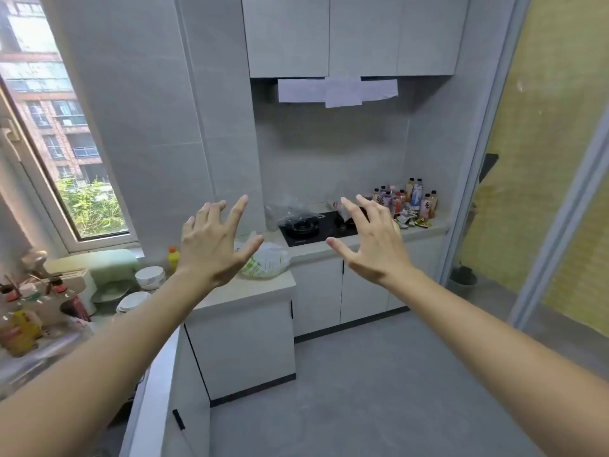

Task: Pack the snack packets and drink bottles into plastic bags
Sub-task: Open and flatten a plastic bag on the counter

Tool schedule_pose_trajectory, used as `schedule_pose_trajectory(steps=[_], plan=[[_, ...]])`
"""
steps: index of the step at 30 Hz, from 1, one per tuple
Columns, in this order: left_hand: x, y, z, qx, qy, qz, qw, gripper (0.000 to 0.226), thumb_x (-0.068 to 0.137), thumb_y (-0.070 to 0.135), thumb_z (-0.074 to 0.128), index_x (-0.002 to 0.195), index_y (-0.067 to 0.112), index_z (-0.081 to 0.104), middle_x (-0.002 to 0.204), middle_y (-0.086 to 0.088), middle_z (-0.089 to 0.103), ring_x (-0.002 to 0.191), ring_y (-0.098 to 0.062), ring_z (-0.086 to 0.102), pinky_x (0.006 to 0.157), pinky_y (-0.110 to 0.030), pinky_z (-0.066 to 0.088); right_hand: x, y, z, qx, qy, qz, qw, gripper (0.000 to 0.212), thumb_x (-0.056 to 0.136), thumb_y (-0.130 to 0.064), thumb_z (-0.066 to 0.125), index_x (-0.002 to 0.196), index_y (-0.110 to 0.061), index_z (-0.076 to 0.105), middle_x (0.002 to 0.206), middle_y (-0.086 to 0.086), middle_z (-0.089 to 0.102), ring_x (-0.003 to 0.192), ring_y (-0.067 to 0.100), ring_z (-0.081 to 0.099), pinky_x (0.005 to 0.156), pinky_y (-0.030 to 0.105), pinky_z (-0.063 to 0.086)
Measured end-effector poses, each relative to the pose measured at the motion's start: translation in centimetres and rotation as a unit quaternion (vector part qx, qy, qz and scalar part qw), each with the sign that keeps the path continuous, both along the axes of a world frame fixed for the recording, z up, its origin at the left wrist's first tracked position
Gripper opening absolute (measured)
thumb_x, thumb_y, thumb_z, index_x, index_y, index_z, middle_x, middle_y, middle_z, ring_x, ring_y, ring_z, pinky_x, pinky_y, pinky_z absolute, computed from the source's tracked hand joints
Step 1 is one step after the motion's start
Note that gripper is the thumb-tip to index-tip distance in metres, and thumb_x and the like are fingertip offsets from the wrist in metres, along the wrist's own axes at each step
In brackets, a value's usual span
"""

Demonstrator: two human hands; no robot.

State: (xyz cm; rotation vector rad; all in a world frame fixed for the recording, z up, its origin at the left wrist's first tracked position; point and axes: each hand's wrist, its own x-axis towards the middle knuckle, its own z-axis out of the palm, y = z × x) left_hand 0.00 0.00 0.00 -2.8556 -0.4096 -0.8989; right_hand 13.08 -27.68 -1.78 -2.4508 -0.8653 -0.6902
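Observation:
Both arms are stretched forward in the air, far from the counter. My left hand point(214, 245) and my right hand point(372, 242) are empty, fingers spread, backs toward me. Several drink bottles point(413, 197) stand at the far right end of the counter, with crumpled snack packets point(412, 220) in front of them. A clear plastic bag point(293, 209) lies over the left burner of the black hob. A white and green plastic bag point(267, 263) sits on the near counter corner, partly behind my left hand.
The black hob point(316, 230) is set in the beige counter point(425, 230) below wall cabinets. On the left are bowls point(150, 277), an orange-capped bottle point(173, 257), a knife block and sink clutter under a window. Grey floor point(379, 374) lies ahead; a glass door stands right.

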Motion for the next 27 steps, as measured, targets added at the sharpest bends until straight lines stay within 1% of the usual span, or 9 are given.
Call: schedule_pose_trajectory(steps=[1,4,6,11,14,21,24,27], plan=[[0.9,-0.4,-0.1,-0.013,0.004,-0.003,1.0,0.083,0.09,0.077,0.024,0.161,0.033,0.023,0.146,-0.015,0.048,0.137,-0.036,0.043,0.104,-0.054,0.041,0.6,-0.2,-0.2,-0.002,0.004,0.001,1.0,0.084,0.091,-0.075,0.044,0.161,-0.033,0.025,0.166,0.004,0.028,0.153,0.026,0.021,0.122,0.054,0.025],[4.8,-1.3,-1.4,-0.02,-0.02,0.005,1.0,0.083,0.09,0.077,0.024,0.16,0.033,0.023,0.146,-0.015,0.048,0.138,-0.035,0.042,0.104,-0.054,0.041,3.6,-1.1,-1.5,-0.009,0.005,-0.011,1.0,0.084,0.091,-0.075,0.043,0.162,-0.033,0.023,0.167,0.002,0.027,0.154,0.024,0.02,0.124,0.05,0.021],[7.9,-2.3,-2.4,-0.027,-0.018,-0.007,0.999,0.083,0.09,0.076,0.023,0.16,0.033,0.023,0.146,-0.015,0.048,0.138,-0.034,0.041,0.104,-0.053,0.041,6.1,-1.5,-2.4,-0.002,0.011,-0.01,1.0,0.085,0.091,-0.074,0.042,0.162,-0.033,0.022,0.167,0.0,0.025,0.154,0.023,0.018,0.124,0.049,0.02],[15.6,-4.0,-4.6,-0.017,0.003,-0.032,0.999,0.082,0.091,0.074,0.025,0.16,0.031,0.026,0.145,-0.013,0.049,0.137,-0.031,0.042,0.104,-0.05,0.041,14.0,-1.7,-4.2,0.013,0.018,0.009,1.0,0.085,0.093,-0.071,0.047,0.163,-0.031,0.021,0.167,-0.001,0.025,0.154,0.022,0.019,0.124,0.049,0.022],[20.4,-4.8,-5.6,-0.026,0.01,-0.035,0.999,0.081,0.092,0.074,0.026,0.161,0.032,0.025,0.145,-0.012,0.048,0.138,-0.031,0.041,0.105,-0.05,0.041,19.1,-2.2,-4.5,0.015,0.027,0.018,0.999,0.083,0.094,-0.069,0.049,0.163,-0.032,0.02,0.167,0.0,0.024,0.154,0.023,0.018,0.123,0.049,0.022],[30.8,-7.6,-7.9,-0.066,0.032,-0.037,0.997,0.079,0.092,0.074,0.031,0.16,0.035,0.026,0.145,-0.009,0.048,0.138,-0.028,0.041,0.104,-0.047,0.04,30.2,-3.4,-5.3,0.017,0.041,0.032,0.999,0.082,0.093,-0.07,0.047,0.161,-0.031,0.025,0.166,-0.001,0.027,0.152,0.021,0.02,0.123,0.047,0.026],[34.2,-8.2,-8.4,-0.043,0.034,-0.049,0.997,0.078,0.093,0.072,0.033,0.16,0.033,0.026,0.144,-0.011,0.048,0.138,-0.029,0.041,0.103,-0.046,0.039,33.8,-4.2,-6.0,0.021,0.053,0.03,0.998,0.081,0.093,-0.07,0.047,0.161,-0.033,0.024,0.165,-0.001,0.027,0.153,0.021,0.02,0.123,0.049,0.027],[38.0,-8.3,-8.9,-0.019,0.039,-0.065,0.997,0.077,0.094,0.07,0.035,0.161,0.033,0.025,0.145,-0.012,0.049,0.138,-0.031,0.041,0.106,-0.046,0.039,37.6,-5.4,-7.1,0.024,0.065,0.017,0.997,0.08,0.093,-0.07,0.046,0.161,-0.035,0.023,0.165,-0.002,0.028,0.153,0.021,0.02,0.121,0.05,0.029]])
